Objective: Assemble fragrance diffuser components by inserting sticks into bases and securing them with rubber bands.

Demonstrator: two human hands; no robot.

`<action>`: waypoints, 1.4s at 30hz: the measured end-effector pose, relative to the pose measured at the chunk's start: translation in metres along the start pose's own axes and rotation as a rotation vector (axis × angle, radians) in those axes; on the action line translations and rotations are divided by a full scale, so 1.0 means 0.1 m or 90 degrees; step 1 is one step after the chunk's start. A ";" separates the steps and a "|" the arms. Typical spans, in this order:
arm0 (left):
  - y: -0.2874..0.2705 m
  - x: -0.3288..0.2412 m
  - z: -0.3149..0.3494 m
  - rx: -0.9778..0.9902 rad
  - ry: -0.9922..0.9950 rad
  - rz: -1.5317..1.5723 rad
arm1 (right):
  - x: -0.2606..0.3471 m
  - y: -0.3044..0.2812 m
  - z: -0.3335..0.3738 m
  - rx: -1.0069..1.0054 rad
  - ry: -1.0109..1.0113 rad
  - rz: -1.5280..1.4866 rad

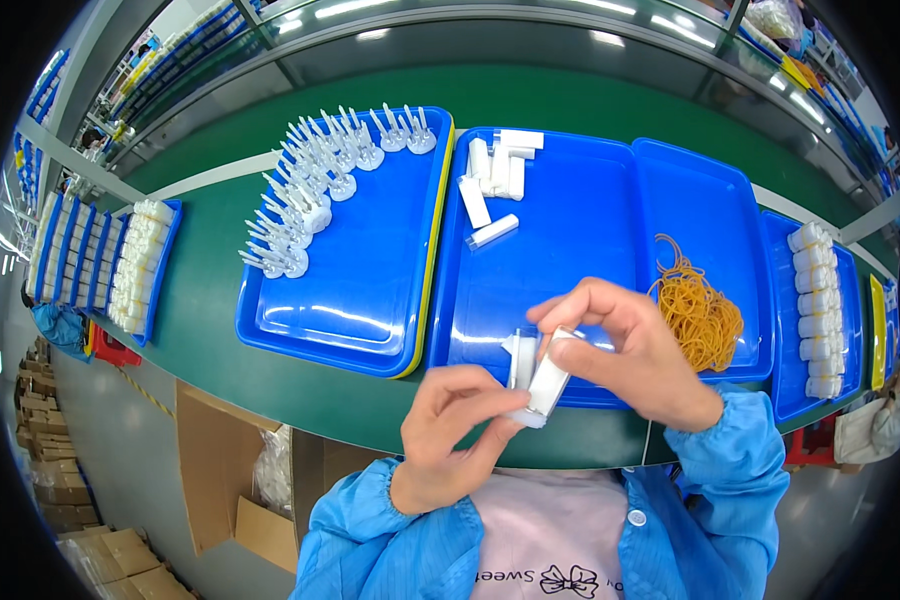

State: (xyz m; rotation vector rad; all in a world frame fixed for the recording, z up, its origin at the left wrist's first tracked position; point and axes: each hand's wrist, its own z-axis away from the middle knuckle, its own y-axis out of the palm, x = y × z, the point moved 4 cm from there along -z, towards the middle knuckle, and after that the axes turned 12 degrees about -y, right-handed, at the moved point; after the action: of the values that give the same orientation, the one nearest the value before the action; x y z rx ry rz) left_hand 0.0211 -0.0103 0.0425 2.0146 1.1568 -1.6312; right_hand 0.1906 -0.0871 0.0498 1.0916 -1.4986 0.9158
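Observation:
Close to my chest, above the bench's front edge, both hands meet around a small assembly. My left hand (457, 428) pinches its lower end, a translucent plastic piece (523, 360) with a white upright part inside. In my right hand (630, 350), thumb and fingers grip a white rectangular block (549, 383), tilted and touching the plastic piece. Whether the block sits inside or beside that piece, I cannot tell. Similar white blocks (488, 170) lie in a loose group at the top left of the middle blue tray (570, 240).
The left blue tray (350, 300) carries several translucent round bases with upright spikes (315, 170). Tan rubber bands (698, 315) are heaped in the right blue tray (700, 200). White rolls fill a far-right tray (820, 310) and a left-hand tray (142, 265). An open cardboard box (210, 470) stands below the bench.

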 end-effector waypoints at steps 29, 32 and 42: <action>-0.18 0.13 -0.06 0.013 0.039 -0.175 | -0.48 -0.32 -0.42 -0.117 0.066 -0.142; -0.09 0.08 -0.09 0.040 0.056 -0.156 | -0.38 -0.30 -0.44 -0.113 0.089 -0.147; -0.05 0.06 -0.14 0.085 0.118 -0.172 | -0.30 -0.28 -0.43 -0.129 0.036 -0.131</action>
State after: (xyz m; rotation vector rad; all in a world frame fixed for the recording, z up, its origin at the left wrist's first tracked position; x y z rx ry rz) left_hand 0.0272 0.0048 0.0426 2.2126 1.4768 -1.7141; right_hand 0.2323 -0.0500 0.0284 1.0399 -1.3720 0.6323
